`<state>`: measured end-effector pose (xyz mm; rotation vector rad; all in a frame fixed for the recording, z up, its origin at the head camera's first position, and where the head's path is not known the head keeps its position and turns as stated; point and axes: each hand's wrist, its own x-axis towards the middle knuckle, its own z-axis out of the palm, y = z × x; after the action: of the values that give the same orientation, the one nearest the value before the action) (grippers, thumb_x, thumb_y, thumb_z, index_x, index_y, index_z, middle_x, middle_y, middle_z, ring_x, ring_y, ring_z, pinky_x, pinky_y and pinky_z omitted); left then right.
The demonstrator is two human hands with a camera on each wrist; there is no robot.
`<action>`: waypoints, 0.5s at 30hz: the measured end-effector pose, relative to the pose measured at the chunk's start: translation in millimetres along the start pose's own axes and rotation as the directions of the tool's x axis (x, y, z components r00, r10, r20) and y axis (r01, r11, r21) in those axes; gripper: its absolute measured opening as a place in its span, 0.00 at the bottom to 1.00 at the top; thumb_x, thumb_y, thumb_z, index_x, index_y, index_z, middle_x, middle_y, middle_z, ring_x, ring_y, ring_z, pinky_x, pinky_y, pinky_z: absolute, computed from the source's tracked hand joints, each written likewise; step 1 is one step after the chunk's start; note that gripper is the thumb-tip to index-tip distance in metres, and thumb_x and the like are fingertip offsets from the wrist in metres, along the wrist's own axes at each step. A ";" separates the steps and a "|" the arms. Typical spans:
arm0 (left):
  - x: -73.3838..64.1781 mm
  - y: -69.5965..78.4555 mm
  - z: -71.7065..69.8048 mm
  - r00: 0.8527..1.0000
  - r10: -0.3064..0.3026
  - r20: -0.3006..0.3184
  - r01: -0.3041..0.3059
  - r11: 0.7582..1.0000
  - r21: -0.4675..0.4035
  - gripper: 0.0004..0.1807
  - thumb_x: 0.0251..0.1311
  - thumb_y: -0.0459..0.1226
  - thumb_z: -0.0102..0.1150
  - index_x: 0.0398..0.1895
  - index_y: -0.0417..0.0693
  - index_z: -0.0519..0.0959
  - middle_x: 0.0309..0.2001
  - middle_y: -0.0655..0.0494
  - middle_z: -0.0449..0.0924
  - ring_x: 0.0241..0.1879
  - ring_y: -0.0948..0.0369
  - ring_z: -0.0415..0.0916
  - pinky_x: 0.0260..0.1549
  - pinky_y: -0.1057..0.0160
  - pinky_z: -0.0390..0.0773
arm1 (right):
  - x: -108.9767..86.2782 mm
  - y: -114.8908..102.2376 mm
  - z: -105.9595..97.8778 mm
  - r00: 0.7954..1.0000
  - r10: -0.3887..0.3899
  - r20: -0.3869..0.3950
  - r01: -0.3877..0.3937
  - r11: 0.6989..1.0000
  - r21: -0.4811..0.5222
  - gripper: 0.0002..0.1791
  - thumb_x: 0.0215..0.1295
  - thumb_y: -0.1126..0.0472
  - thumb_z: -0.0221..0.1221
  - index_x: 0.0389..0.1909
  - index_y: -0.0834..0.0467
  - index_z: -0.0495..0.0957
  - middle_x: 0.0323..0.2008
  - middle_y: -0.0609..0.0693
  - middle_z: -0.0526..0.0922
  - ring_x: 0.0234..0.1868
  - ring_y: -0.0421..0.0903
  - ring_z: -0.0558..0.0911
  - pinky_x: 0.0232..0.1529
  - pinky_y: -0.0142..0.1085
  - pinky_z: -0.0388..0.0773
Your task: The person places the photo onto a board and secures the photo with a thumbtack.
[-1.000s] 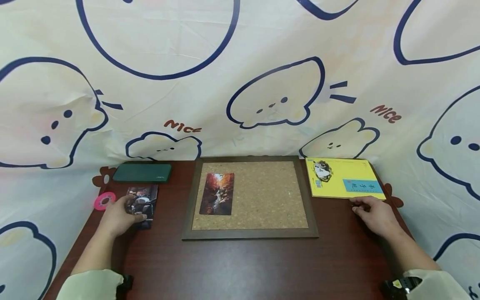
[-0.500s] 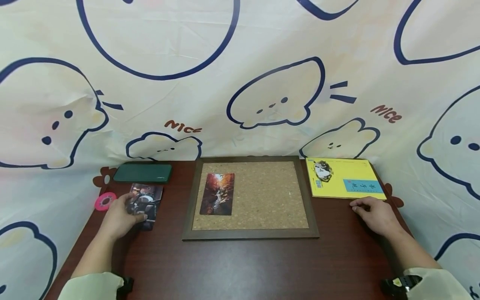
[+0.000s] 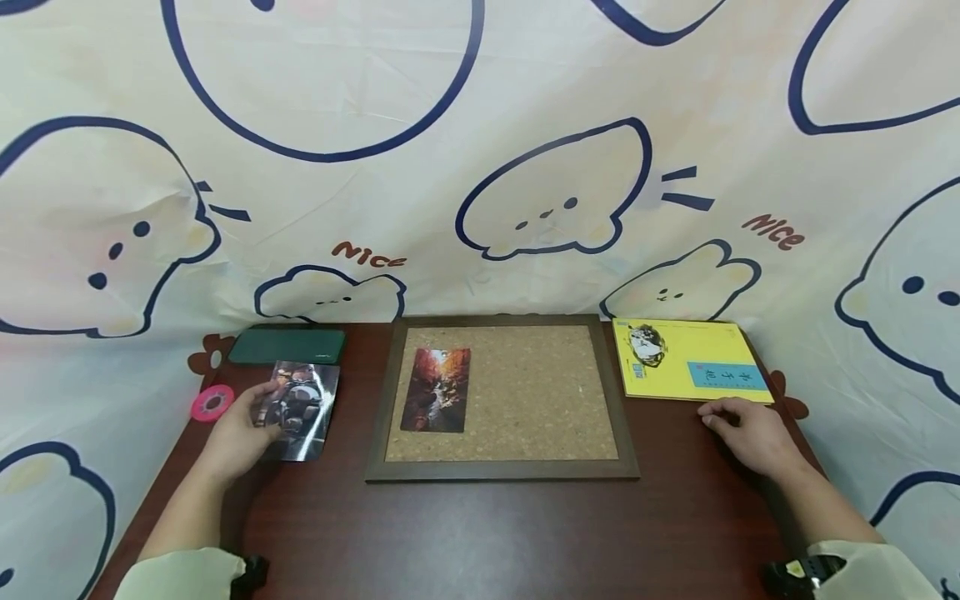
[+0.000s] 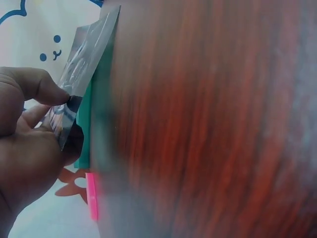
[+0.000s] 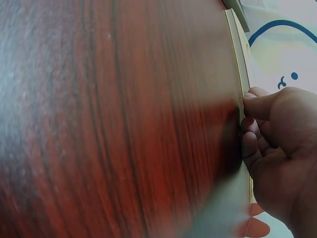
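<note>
A glossy dark photo card is pinched between the thumb and fingers of my left hand, its face tilted and catching the light. In the left wrist view the card stands on a slant above the tabletop. My right hand rests at the front edge of a yellow book; its fingers curl loosely and hold nothing. Seen from the right wrist, the fingertips lie against or just beside the book's edge. On the framed cork board lies a second photo card with an autumn scene, toward the left.
Behind the left hand sits a dark green flat case at the table's back edge. Beside that hand lies a pink ring-shaped roll. The dark wooden table meets a printed cloth backdrop at the back and sides.
The left hand has lifted the card's right side and tilted it, shifting it slightly rightward and toward the green case. The right hand stays at the book.
</note>
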<state>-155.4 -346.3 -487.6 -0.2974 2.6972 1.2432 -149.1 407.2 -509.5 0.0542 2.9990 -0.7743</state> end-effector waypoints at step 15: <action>-3.7 25.4 1.3 0.997 0.051 0.058 -0.042 0.989 -0.141 0.41 0.70 0.27 0.54 0.83 0.43 0.51 0.81 0.32 0.45 0.77 0.31 0.45 0.66 0.31 0.61 | 7.8 -13.6 5.9 0.998 -0.040 -0.040 0.042 0.998 0.046 0.11 0.73 0.58 0.64 0.50 0.58 0.85 0.53 0.63 0.84 0.50 0.60 0.76 0.53 0.61 0.74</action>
<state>-157.9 -328.7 -469.0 -0.2100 2.5847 1.4334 -157.3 392.7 -508.5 0.0100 3.0273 -0.8580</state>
